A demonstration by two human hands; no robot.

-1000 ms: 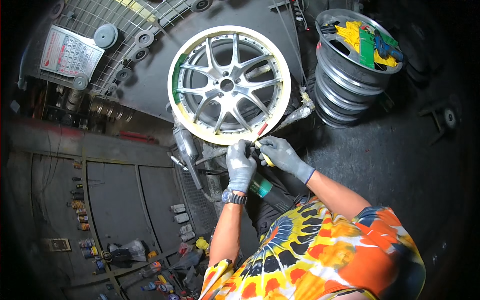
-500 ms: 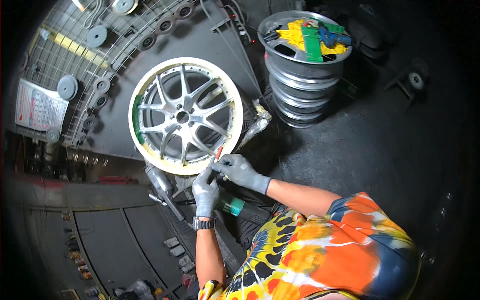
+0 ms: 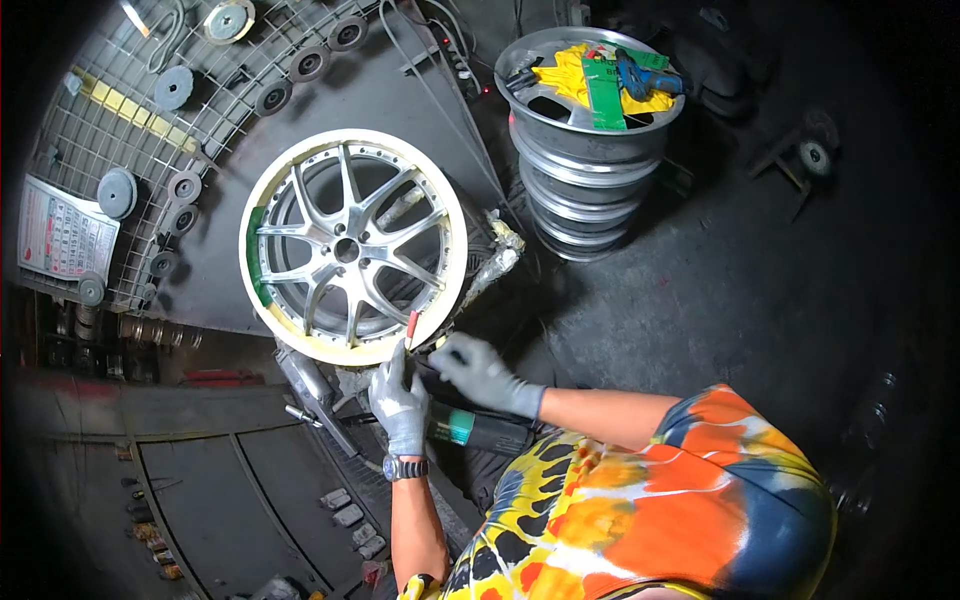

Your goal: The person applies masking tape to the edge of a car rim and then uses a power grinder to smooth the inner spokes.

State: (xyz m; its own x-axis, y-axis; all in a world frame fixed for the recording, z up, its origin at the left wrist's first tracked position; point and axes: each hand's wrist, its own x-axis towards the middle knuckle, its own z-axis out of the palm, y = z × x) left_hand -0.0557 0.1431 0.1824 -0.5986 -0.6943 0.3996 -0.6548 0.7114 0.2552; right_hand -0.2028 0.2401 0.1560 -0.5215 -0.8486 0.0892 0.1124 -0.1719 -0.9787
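A silver multi-spoke wheel rim (image 3: pixel 347 222) lies face up before me, its outer lip covered by pale yellow masking tape (image 3: pixel 455 195) with a green stretch on the left. At the rim's near edge, my left hand (image 3: pixel 400 402), in a grey glove, is closed with its fingertips at a slim red stick-like tool (image 3: pixel 412 326) that points up over the lip. Just right of it is my right hand (image 3: pixel 486 374), also gloved, fingers curled and somewhat blurred. A small pale yellow bit shows at its fingertips; what it holds cannot be made out.
Stacked rims (image 3: pixel 590 170) stand at the back right, topped by a yellow cloth (image 3: pixel 565 75) and a blue power tool (image 3: pixel 645 80). A wire rack (image 3: pixel 130 100) with grinding discs rises far left. Below my right hand lies a black and green cylindrical tool (image 3: pixel 465 427).
My right hand has drawn slightly away from my left, opening a gap between them. My left hand has shifted a little in view; the whole scene has moved slightly left.
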